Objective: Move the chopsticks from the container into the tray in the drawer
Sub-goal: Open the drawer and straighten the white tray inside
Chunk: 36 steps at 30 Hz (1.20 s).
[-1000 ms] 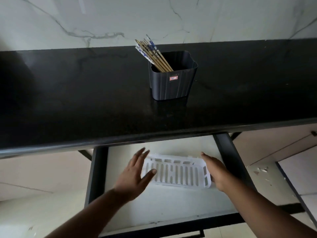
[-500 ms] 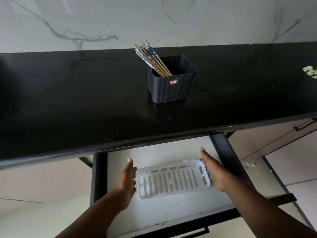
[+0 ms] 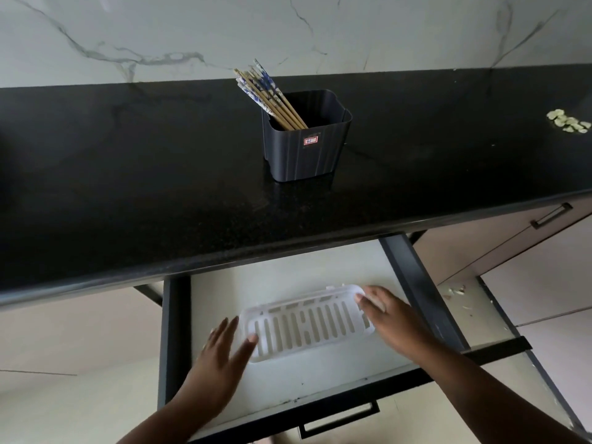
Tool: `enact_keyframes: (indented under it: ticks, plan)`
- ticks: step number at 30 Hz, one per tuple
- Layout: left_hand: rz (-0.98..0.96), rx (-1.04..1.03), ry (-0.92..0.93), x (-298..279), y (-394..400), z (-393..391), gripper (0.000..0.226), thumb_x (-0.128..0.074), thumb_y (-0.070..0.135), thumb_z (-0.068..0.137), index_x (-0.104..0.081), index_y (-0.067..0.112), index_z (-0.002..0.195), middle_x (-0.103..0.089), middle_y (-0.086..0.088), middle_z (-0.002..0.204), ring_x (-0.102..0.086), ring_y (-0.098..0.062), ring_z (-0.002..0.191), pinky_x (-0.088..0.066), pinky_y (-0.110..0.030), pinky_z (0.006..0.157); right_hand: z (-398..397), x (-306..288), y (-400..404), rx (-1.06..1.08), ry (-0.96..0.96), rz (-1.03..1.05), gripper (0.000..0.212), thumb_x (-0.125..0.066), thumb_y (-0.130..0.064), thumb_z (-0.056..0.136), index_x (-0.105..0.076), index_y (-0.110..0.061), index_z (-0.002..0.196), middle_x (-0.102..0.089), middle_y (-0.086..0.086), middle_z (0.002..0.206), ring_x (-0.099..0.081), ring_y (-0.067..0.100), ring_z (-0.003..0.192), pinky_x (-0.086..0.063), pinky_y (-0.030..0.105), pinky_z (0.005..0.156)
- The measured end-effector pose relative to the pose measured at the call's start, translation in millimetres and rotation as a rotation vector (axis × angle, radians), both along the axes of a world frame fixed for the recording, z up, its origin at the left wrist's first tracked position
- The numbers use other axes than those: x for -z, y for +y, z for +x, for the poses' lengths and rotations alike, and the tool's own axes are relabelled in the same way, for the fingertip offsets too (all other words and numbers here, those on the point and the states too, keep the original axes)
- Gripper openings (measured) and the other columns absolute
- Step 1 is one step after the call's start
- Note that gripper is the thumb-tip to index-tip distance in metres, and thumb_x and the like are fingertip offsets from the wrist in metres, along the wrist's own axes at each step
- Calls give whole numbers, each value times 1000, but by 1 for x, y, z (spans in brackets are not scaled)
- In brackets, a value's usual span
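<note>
Several wooden chopsticks with blue-patterned tops lean to the left in a dark ribbed container on the black countertop. Below it, an open drawer holds a white slotted tray. My left hand lies flat with straight fingers at the tray's left end, thumb touching its rim. My right hand rests against the tray's right end, fingers straight over the rim.
The black countertop overhangs the drawer's back part. Pale scraps lie at the counter's right edge. A closed drawer with a handle is to the right. A marble wall rises behind the counter.
The tray has turned slightly, its right end farther back. My left hand has opened flat and slid nearer along the tray's left end; my right hand stays on the right end.
</note>
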<state>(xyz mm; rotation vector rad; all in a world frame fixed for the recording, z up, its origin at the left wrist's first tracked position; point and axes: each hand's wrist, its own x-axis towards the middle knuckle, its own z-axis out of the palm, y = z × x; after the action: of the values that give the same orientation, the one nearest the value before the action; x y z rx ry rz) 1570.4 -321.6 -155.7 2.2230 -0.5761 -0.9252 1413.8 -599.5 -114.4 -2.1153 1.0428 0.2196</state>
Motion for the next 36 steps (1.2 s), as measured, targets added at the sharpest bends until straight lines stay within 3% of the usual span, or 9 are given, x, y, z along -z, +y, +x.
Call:
enact_keyframes:
  ticks: [2, 3, 5, 7, 9, 13, 18, 26, 36]
  plan:
    - [138, 236, -237, -3, 9, -15, 92, -5, 91, 70, 10, 43, 147, 17, 10, 159, 22, -10, 144, 12, -32, 116, -22, -1, 12, -179, 0, -98, 70, -32, -74, 84, -43, -32, 139, -55, -7, 138, -56, 9, 118, -45, 21, 90]
    - [166, 330, -387, -6, 12, -23, 91, -3, 90, 72, 10, 41, 148, 18, 7, 158, 24, -13, 143, 17, -29, 116, -31, 0, 16, -256, -5, -154, 75, -28, -78, 80, -43, -34, 139, -55, -9, 138, -55, 6, 119, -44, 20, 93]
    - [220, 462, -625, -16, 17, -38, 89, -15, 82, 83, -21, 26, 151, -16, -7, 159, 0, -29, 147, 4, -34, 116, -45, 1, 22, -390, -19, -278, 77, -21, -81, 79, -44, -36, 138, -55, -13, 138, -50, 5, 125, -39, 20, 101]
    - [209, 484, -719, -23, 16, -49, 83, -27, 75, 87, -44, 16, 143, -40, -11, 149, -18, -30, 142, -8, -40, 112, -54, 2, 22, -486, -26, -357, 74, -20, -79, 83, -44, -37, 138, -51, -14, 143, -40, 8, 136, -27, 20, 108]
    - [216, 479, -744, -26, 15, -53, 83, -31, 75, 86, -42, 16, 144, -36, -10, 151, -16, -28, 143, -8, -43, 113, -58, 6, 18, -536, -43, -397, 73, -18, -77, 84, -43, -36, 139, -47, -14, 146, -32, 10, 141, -19, 21, 110]
    - [257, 381, -741, -29, 13, -52, 88, -28, 79, 86, -14, 24, 153, -7, -1, 161, -2, -25, 149, 4, -43, 116, -52, 10, 12, -579, -40, -413, 77, -12, -76, 84, -36, -33, 143, -39, -12, 152, -22, 15, 146, -18, 27, 115]
    - [315, 272, -754, -33, 4, -42, 91, -10, 84, 81, 7, 28, 151, 17, 2, 158, 25, -14, 144, 20, -37, 115, -34, 9, 2, -589, -39, -399, 70, -18, -68, 90, -35, -27, 143, -38, -5, 153, -22, 21, 146, -16, 32, 117]
    - [351, 258, -779, -29, -5, -29, 91, 1, 83, 79, 11, 27, 149, 18, 2, 158, 30, -14, 142, 20, -36, 115, -19, 7, -3, -623, -4, -396, 66, -22, -58, 96, -31, -17, 147, -34, 1, 156, -16, 21, 148, -10, 32, 119]
    - [274, 262, -692, -26, -5, -20, 93, -9, 87, 77, 21, 32, 146, 31, 8, 153, 34, -11, 139, 24, -33, 113, -10, -4, -8, -517, -57, -310, 68, -29, -65, 93, -30, -27, 148, -30, -3, 158, -12, 17, 148, -10, 30, 118]
